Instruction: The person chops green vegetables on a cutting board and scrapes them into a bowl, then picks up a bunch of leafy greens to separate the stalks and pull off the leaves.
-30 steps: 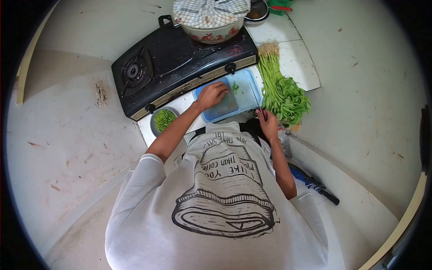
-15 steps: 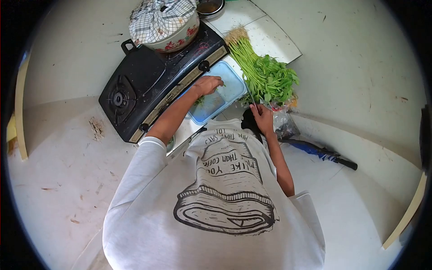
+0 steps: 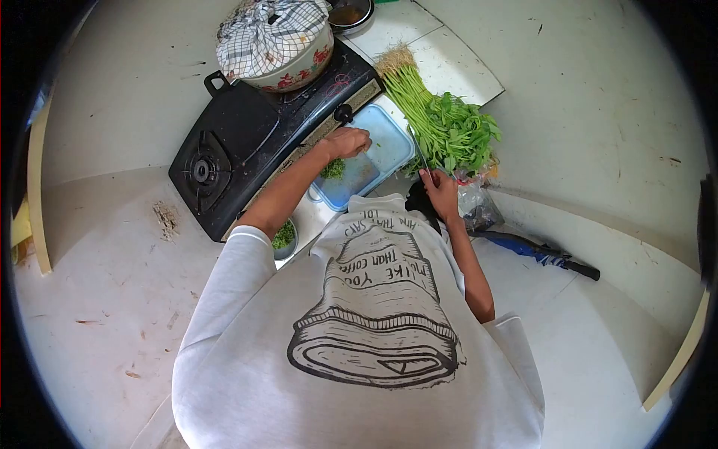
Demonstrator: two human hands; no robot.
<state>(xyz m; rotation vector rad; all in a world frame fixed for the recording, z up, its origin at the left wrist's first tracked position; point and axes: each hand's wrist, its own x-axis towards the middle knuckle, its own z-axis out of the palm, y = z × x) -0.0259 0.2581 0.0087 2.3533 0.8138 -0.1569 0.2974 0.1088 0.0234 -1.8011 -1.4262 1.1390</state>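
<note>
My left hand (image 3: pixel 348 142) is over a light blue tray (image 3: pixel 389 161), its fingers pressed together; what they hold, if anything, is too small to make out. Chopped greens (image 3: pixel 333 169) lie in the tray beneath my left wrist. At the tray's right side my right hand (image 3: pixel 441 190) grips a knife (image 3: pixel 420 150), the thin blade pointing up and away from me. Just beyond the knife lies a big bunch of leafy greens (image 3: pixel 449 131), its roots at the far end.
A black two-burner stove (image 3: pixel 232 127) bears a cloth-covered pot (image 3: pixel 299 67). A bowl of chopped greens (image 3: pixel 284 236) is below my left forearm. Near my right hand are a plastic bag (image 3: pixel 479 207) and a blue-black folded umbrella (image 3: pixel 531 252). A metal bowl (image 3: pixel 351 13) stands at the back.
The view has shifted slightly. My left hand has moved a little toward the stove, uncovering more of the chopped greens. The knife blade has tilted a little, still in my right hand.
</note>
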